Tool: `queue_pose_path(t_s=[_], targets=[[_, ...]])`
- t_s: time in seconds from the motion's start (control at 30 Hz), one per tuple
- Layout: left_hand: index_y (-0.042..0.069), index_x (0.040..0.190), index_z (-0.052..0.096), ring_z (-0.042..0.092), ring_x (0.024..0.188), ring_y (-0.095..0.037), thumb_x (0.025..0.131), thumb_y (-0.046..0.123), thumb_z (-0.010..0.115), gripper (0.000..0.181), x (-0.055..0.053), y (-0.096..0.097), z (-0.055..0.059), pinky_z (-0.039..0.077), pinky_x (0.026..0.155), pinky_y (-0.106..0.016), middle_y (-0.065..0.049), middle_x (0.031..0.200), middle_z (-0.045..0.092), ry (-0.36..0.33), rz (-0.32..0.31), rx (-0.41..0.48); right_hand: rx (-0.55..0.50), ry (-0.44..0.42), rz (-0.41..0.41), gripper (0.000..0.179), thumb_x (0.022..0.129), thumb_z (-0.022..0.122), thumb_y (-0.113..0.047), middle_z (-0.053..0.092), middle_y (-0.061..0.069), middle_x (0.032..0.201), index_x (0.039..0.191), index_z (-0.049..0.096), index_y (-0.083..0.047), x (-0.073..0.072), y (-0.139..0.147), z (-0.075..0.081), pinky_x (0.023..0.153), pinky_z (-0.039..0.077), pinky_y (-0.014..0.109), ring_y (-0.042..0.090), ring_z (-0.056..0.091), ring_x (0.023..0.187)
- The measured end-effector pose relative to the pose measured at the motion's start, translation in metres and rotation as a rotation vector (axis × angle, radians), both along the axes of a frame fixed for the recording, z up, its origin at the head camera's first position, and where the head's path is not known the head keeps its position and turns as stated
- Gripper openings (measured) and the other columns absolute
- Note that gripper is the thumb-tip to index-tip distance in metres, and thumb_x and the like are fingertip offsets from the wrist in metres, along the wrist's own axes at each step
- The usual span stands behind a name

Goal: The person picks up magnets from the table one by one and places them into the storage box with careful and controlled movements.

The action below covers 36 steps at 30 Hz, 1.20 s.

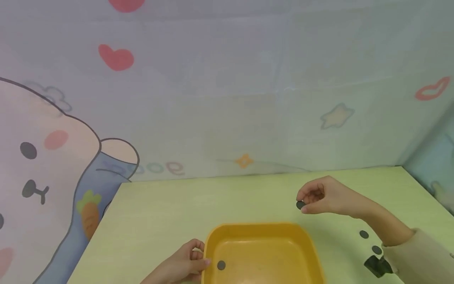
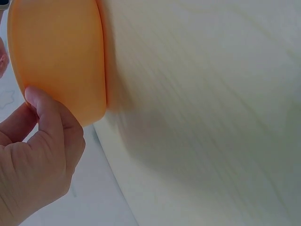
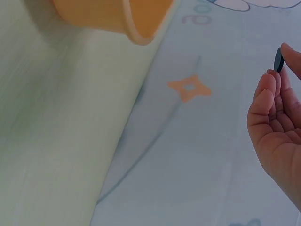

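Observation:
At the left side of a yellow-orange plastic tray point(image 1: 255, 227), my left hand point(image 1: 182, 262) pinches the rim between thumb and fingers. The left wrist view shows this grip on the tray's wall point(image 2: 61, 52) from outside. One small dark round disc point(image 1: 221, 265) lies inside the tray near that side. Beyond the tray's far right corner, above the table, my right hand point(image 1: 324, 197) pinches another dark disc point(image 1: 300, 204) by its edges with thumb and fingertips. From the right wrist, the held disc point(image 3: 279, 60) appears thin and nearly edge-on.
Two more dark discs, one farther point(image 1: 364, 234) and one nearer point(image 1: 376, 249), lie on the pale green table point(image 1: 170, 213) to the tray's right. A black object point(image 1: 377, 266) sits beside them, partly behind the right sleeve point(image 1: 422, 256). A printed cloth point(image 1: 227, 98) hangs behind the table.

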<state>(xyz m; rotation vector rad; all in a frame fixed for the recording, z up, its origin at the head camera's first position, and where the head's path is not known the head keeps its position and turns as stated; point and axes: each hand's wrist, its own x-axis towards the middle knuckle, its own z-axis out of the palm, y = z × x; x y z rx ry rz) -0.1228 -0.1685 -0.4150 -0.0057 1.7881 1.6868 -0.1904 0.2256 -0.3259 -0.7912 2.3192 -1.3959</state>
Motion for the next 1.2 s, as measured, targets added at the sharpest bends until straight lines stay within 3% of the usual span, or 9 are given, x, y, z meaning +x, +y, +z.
queue_pose_path(t_s=[0.1,0.37,0.6,0.9,1.2], targets=[[0.003,0.105,0.037,0.045,0.058,-0.011,0.091,0.006,0.059,0.027,0.0,0.0,0.001,0.04,0.056,-0.02,-0.002,0.076,0.047,-0.016,0.0,0.003,-0.022,0.005,0.042,0.018,0.082,0.071,-0.01,0.058,0.003,0.076,0.096,0.063,-0.001,-0.001,-0.009,0.001,0.061,0.049,0.027,0.014,0.054,0.068],[0.002,0.108,0.037,0.049,0.061,-0.011,0.091,0.006,0.059,0.028,-0.001,0.001,0.001,0.044,0.057,-0.019,-0.003,0.078,0.049,-0.017,-0.003,0.012,-0.022,0.025,0.032,0.018,0.081,0.072,-0.011,0.058,0.006,0.077,0.095,0.064,-0.003,-0.006,-0.024,0.007,0.061,0.048,0.027,0.015,0.053,0.069],[0.004,0.107,0.037,0.044,0.056,-0.011,0.091,0.007,0.059,0.027,0.001,0.001,0.0,0.04,0.056,-0.019,-0.003,0.078,0.05,-0.02,0.0,0.007,-0.044,0.044,0.081,0.016,0.081,0.072,-0.01,0.059,0.006,0.078,0.094,0.065,-0.003,-0.009,-0.034,0.005,0.062,0.049,0.027,0.015,0.054,0.07],[0.005,0.105,0.037,0.041,0.053,-0.01,0.091,0.007,0.058,0.026,0.001,0.001,0.0,0.039,0.055,-0.02,-0.002,0.077,0.049,-0.009,-0.003,0.004,-0.031,0.058,0.086,0.016,0.08,0.073,-0.012,0.059,0.006,0.078,0.093,0.065,-0.006,-0.013,-0.05,0.004,0.063,0.049,0.027,0.015,0.054,0.071],[0.004,0.105,0.037,0.044,0.055,-0.01,0.091,0.006,0.058,0.026,0.0,0.001,0.0,0.041,0.055,-0.019,-0.003,0.077,0.049,0.0,-0.007,0.001,-0.04,0.041,0.107,0.016,0.081,0.072,-0.012,0.06,0.006,0.08,0.094,0.065,-0.006,-0.016,-0.063,0.003,0.065,0.049,0.027,0.015,0.054,0.072]])
